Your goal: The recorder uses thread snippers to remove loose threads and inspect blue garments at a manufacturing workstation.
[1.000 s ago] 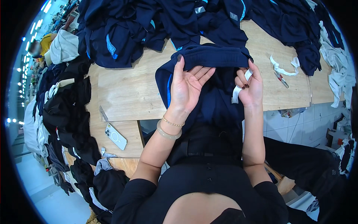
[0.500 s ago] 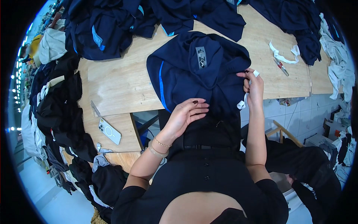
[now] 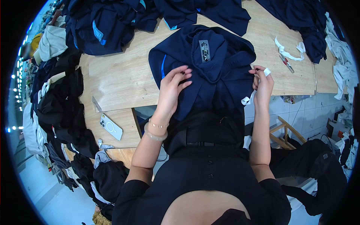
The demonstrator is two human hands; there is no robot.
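Note:
A navy blue garment (image 3: 228, 80) with a gathered collar or waistband opening, a grey printed label (image 3: 204, 51) and a bright blue strip on its left side lies bunched on the table in front of me. My left hand (image 3: 175, 83) is over its left part, fingers loosely curved and apart, with nothing in them; whether they touch the cloth is unclear. By the garment's right edge, my right hand (image 3: 262, 83) has its fingers closed on a white tape. One end of this white tape (image 3: 247, 100) curls out below the palm, and another bit shows at the forefinger.
More navy garments (image 3: 108, 26) with light blue strips are heaped along the far side. Red-handled snippers (image 3: 286, 63) and a loose white strip (image 3: 287, 52) lie to the right. A phone (image 3: 111, 126) rests at left, beside piled dark clothes (image 3: 56, 105). A wooden stool frame (image 3: 285, 133) stands below right.
My left hand has moved away from me, from the garment's near edge up over its left part. My right hand has shifted slightly right, still with the white tape.

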